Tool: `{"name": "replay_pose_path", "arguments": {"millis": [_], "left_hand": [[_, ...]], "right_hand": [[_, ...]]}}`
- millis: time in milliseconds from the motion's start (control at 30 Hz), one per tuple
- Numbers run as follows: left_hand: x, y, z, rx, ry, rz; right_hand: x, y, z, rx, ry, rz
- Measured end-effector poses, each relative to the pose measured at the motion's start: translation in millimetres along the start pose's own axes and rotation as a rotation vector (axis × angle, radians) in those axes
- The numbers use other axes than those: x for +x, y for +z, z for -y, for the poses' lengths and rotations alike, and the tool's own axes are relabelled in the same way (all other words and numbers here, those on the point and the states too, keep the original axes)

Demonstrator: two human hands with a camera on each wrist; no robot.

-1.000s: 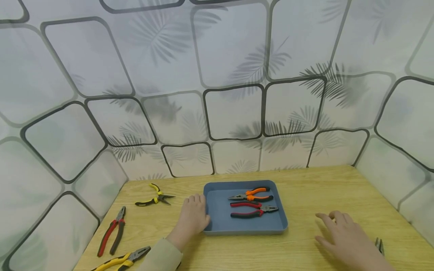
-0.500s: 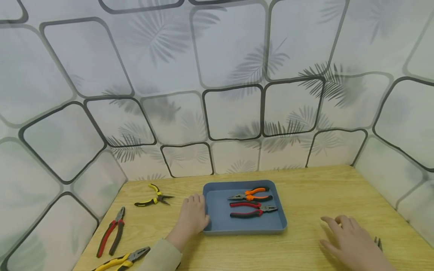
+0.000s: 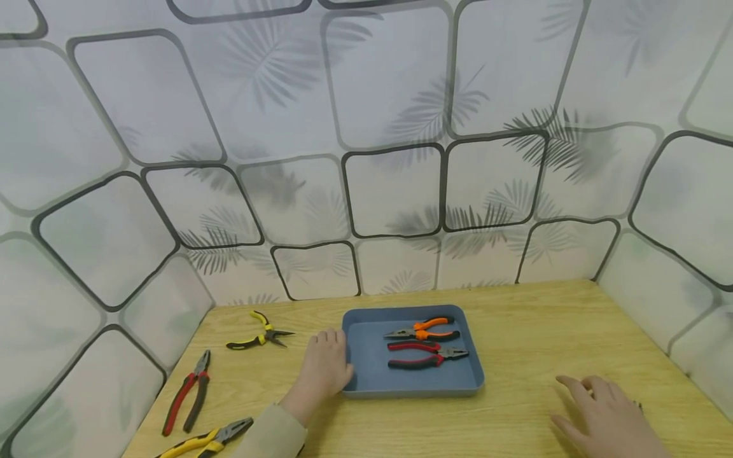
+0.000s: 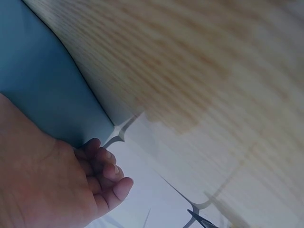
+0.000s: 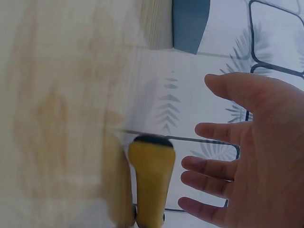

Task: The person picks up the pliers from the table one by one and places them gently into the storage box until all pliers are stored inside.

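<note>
My left hand (image 3: 323, 366) holds the left rim of a shallow blue-grey tray (image 3: 412, 392), its thumb over the edge. In the left wrist view the fingers (image 4: 102, 168) curl just outside the tray wall (image 4: 47, 80). Inside the tray lie long-nose pliers (image 3: 424, 334) with orange and black handles and combination pliers (image 3: 439, 353) in red and black. On the right, my right hand (image 3: 607, 413) hovers over the table with spread fingers, holding nothing. Near it in the right wrist view is a yellow tool handle (image 5: 153, 178) with a black end; the hand mostly hides this tool from the head view.
Left of the tray, yellow-black long-nose pliers (image 3: 268, 334) lie spread on the wooden table (image 3: 515, 331). Red-black pliers (image 3: 197, 376) and yellow-black pliers (image 3: 220, 435) lie nearer the left edge. Patterned cloth walls (image 3: 395, 191) enclose the back and sides.
My right hand has moved right and slightly nearer to me, covering more of the metal tool tip beside it. The left hand and tray have stayed in place.
</note>
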State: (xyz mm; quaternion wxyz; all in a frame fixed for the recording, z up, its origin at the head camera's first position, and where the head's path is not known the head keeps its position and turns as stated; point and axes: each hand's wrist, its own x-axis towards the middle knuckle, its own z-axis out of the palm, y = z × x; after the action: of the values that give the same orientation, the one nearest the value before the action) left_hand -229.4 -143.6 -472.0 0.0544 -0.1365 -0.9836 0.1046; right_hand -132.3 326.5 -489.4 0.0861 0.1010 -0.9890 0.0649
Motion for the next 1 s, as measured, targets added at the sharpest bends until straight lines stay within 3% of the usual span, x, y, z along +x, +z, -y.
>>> {"name": "replay_pose_path", "arguments": {"millis": [233,600,867,1000], "left_hand": [[0.9,2.8,1.3,0.002,-0.007,-0.005],[1.2,4.9,2.7,-0.007,-0.012,-0.002],[-0.8,0.9,2.6,-0.014,-0.008,-0.016],[-1.0,-1.4,2.9,-0.018,-0.006,-0.024]], "right_hand": [[-8,-1.2,-7,0.013,0.058,0.032],[-19,-4.9,-10,-0.098,0.188,0.09],[-30,4.3,-20,-0.106,0.218,0.034],[-34,6.8,-27,-0.099,0.258,0.087]]}}
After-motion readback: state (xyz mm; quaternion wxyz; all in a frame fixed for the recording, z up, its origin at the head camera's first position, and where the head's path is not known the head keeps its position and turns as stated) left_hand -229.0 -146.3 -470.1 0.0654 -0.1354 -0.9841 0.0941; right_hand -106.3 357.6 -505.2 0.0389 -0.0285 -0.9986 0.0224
